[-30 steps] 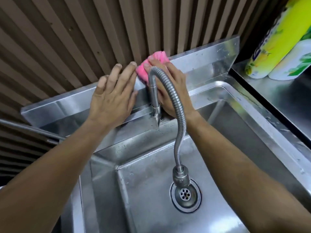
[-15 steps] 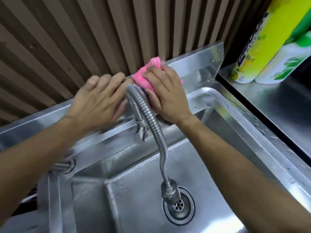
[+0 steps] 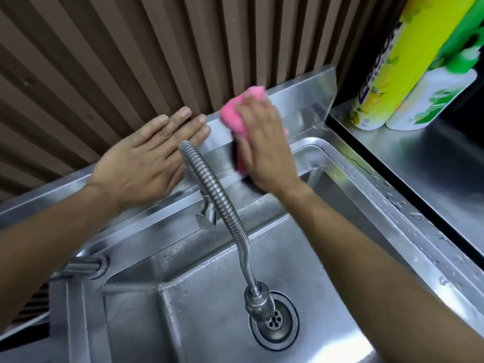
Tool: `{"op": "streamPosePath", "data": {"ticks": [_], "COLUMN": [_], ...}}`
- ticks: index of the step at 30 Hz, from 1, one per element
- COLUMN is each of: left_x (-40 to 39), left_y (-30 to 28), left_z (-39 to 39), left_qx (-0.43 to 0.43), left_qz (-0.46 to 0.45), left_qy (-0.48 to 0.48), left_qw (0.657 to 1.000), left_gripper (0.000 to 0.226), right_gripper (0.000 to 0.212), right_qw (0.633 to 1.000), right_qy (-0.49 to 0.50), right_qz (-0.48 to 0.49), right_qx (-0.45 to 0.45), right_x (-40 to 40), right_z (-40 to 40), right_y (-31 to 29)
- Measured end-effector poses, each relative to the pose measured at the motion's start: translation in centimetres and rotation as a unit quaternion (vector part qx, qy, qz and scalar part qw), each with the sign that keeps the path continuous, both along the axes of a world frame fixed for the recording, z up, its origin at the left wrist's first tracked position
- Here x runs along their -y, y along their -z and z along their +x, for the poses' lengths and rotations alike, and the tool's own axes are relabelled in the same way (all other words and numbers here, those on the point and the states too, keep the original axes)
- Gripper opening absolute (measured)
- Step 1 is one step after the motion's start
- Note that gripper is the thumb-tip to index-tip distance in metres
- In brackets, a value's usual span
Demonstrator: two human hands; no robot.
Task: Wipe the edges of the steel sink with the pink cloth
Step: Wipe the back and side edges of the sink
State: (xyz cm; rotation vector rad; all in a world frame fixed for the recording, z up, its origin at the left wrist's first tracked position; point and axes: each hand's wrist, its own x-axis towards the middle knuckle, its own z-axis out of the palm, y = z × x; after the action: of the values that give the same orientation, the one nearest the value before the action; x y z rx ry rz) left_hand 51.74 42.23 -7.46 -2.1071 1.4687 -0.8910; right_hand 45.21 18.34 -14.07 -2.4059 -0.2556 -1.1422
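Observation:
The steel sink (image 3: pixel 392 195) fills the lower frame, with a raised back edge along the ribbed wall. My right hand (image 3: pixel 264 145) presses the pink cloth (image 3: pixel 235 115) against that back edge, right of the tap; the cloth bulges out above and left of my fingers. My left hand (image 3: pixel 146 158) lies flat with straight fingers on the back edge, left of the cloth, its fingertips reaching the top lip. A flexible steel tap hose (image 3: pixel 222 203) arches between both hands and hangs down over the drain (image 3: pixel 275 320).
A yellow-green bottle (image 3: pixel 387 66) and a white-and-green bottle (image 3: pixel 429 100) stand on the steel counter (image 3: pixel 432 163) at the right. A brown ribbed wall (image 3: pixel 131 61) runs behind the sink. Water drops lie on the sink's right rim. A round steel fitting (image 3: pixel 86 265) sits at the left.
My right hand has slid the pink cloth to the right along the back edge, away from the tap. My left hand's fingers have straightened flat on the edge.

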Motion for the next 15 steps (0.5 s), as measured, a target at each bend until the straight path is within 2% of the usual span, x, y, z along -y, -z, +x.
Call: {"op": "streamPosePath", "data": {"ticks": [2, 4, 5, 6, 7, 9, 11, 13, 15], "left_x": [0.0, -0.1, -0.1, 0.0, 0.0, 0.0, -0.1, -0.1, -0.1], "left_y": [0.1, 0.1, 0.2, 0.2, 0.2, 0.3, 0.3, 0.4, 0.4], "left_z": [0.1, 0.2, 0.2, 0.2, 0.1, 0.1, 0.1, 0.1, 0.1], "left_qx": [-0.022, -0.035, -0.041, -0.048, -0.055, -0.067, -0.068, -0.069, -0.075], "left_qz": [0.007, 0.011, 0.009, 0.005, 0.001, 0.000, 0.001, 0.002, -0.002], "left_qy": [-0.013, -0.020, -0.021, -0.021, -0.022, -0.022, -0.020, -0.019, -0.018], "left_qw": [1.000, 0.999, 0.999, 0.999, 0.998, 0.997, 0.997, 0.997, 0.997], "left_gripper": [0.064, 0.064, 0.063, 0.063, 0.063, 0.063, 0.063, 0.062, 0.062], "right_gripper": [0.042, 0.050, 0.053, 0.054, 0.054, 0.053, 0.051, 0.050, 0.053], "right_qw": [0.993, 0.946, 0.924, 0.921, 0.938, 0.981, 0.995, 0.988, 0.949], "right_qy": [0.092, 0.215, 0.252, 0.256, 0.221, 0.101, 0.056, 0.111, 0.216], "right_qz": [0.078, 0.242, 0.287, 0.291, 0.263, 0.149, 0.053, 0.091, 0.225], "right_qx": [0.008, -0.024, -0.037, -0.044, -0.052, -0.068, -0.069, -0.059, -0.036], "right_x": [3.7, 4.9, 3.7, 1.8, -0.1, -2.4, -0.4, 3.2, 6.1], "right_z": [1.2, 1.9, 2.0, 2.0, 1.6, 0.0, -0.6, 0.7, 2.3], "right_y": [-0.6, -1.4, -1.6, -1.6, -1.4, -0.2, 0.6, 0.2, -1.0]}}
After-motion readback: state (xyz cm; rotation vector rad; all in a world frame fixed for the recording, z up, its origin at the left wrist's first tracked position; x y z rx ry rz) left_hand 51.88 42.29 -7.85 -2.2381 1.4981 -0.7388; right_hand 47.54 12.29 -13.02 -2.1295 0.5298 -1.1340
